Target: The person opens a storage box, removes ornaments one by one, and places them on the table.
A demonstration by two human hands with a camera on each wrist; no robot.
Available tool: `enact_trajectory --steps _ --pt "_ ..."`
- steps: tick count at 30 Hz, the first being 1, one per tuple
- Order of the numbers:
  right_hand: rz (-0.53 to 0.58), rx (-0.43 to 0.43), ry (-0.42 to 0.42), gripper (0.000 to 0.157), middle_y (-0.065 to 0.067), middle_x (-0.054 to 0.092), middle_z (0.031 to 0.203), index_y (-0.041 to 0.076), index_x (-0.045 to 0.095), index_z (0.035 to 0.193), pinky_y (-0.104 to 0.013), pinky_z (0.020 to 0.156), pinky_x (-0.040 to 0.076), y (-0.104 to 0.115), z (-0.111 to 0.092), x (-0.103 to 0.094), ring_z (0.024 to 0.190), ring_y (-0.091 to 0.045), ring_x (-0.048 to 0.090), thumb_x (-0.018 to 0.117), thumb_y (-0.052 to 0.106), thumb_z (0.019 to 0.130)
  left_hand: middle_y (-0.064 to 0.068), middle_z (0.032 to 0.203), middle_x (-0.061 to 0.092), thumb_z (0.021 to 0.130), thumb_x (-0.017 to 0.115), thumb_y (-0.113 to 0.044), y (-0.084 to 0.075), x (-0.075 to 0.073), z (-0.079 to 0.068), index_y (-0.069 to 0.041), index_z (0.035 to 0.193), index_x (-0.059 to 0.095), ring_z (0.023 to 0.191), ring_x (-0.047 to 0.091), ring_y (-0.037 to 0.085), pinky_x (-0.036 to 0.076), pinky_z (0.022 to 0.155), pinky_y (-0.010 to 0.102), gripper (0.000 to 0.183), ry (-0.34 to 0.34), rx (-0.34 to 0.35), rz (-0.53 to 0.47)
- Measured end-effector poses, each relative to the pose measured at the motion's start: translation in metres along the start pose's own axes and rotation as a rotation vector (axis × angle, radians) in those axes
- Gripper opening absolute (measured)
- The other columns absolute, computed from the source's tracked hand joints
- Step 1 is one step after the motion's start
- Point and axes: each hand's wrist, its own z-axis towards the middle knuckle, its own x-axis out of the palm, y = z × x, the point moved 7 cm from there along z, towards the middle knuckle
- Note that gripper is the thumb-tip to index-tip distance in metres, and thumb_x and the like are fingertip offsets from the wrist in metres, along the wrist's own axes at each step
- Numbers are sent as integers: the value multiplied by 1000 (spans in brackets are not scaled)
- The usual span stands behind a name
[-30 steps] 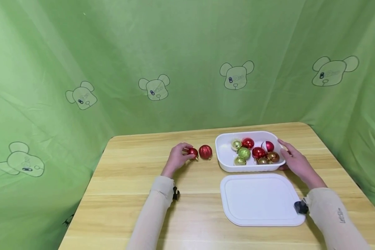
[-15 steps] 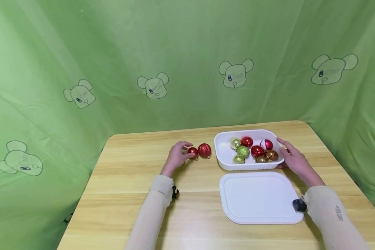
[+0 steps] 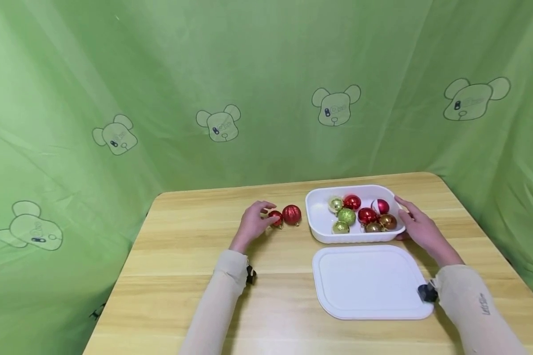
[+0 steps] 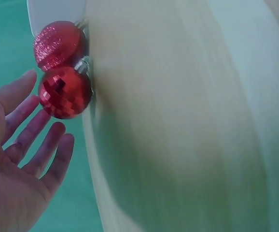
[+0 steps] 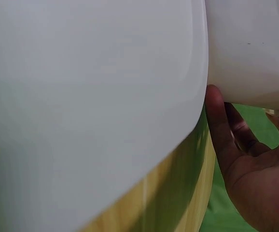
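Observation:
My left hand (image 3: 254,223) is beside a small faceted red Christmas bauble (image 3: 275,218) on the table. In the left wrist view, the spread fingers and thumb are close to this bauble (image 4: 65,92) without closing round it. Against it lies a larger red bauble (image 3: 291,214) with glittery bands. My right hand (image 3: 419,231) rests at the right end of a white plastic box (image 3: 316,217). A fingertip touches the box wall (image 5: 250,58) in the right wrist view; the fingers are fairly straight. Inside the box are several red, green, gold and brown baubles (image 3: 347,217).
A flat white lid (image 3: 373,283) lies on the wooden table (image 3: 182,276) in front of the box. Green cloth (image 3: 266,59) printed with bear heads hangs behind and beside the table.
The small red bauble has shifted slightly right, closing the narrow gap to the larger one. The larger bauble has turned a little. My right hand and the box stay put.

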Motion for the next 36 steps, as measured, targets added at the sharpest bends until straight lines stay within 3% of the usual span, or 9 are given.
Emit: enact_trajectory --steps 10,13,18,26,30,36 --pt "25 -32 -16 59 -47 43 140 20 10 167 -24 76 58 0 0 0 87 -26 72 25 41 113 7 133 67 96 76 -26 -34 6 4 -14 132 68 122 64 26 56 103 39 39 -57 115 26" --pt "19 -40 -23 59 -48 43 140 19 10 166 -29 79 58 1 0 -1 86 -26 73 26 40 114 5 132 67 96 76 -25 -49 14 4 -16 133 68 121 64 24 57 102 37 39 -52 145 9" --pt "6 -34 -23 59 -48 41 142 21 10 167 -47 89 58 1 0 -1 90 -30 73 26 41 113 7 129 68 97 75 -25 -76 35 1 -16 134 67 116 66 24 56 102 36 40 10 208 -7" --pt "25 -26 -14 60 -48 40 144 22 9 166 -22 77 55 -1 1 -1 86 -24 72 25 43 113 7 134 67 99 72 -25 -114 72 -4 -14 138 64 120 66 27 56 100 30 41 126 345 -3" --pt "41 -33 -14 59 -47 42 141 22 9 167 -23 73 58 -1 2 -1 84 -23 72 26 41 113 2 131 67 99 71 -27 -125 86 -4 -14 139 63 119 66 23 55 98 25 43 158 382 34" --pt "31 -37 -19 59 -47 44 139 21 9 167 -22 74 57 0 1 -1 85 -24 72 27 41 113 4 131 68 99 71 -29 -130 103 -1 -14 140 62 118 66 20 55 97 22 44 190 402 88"
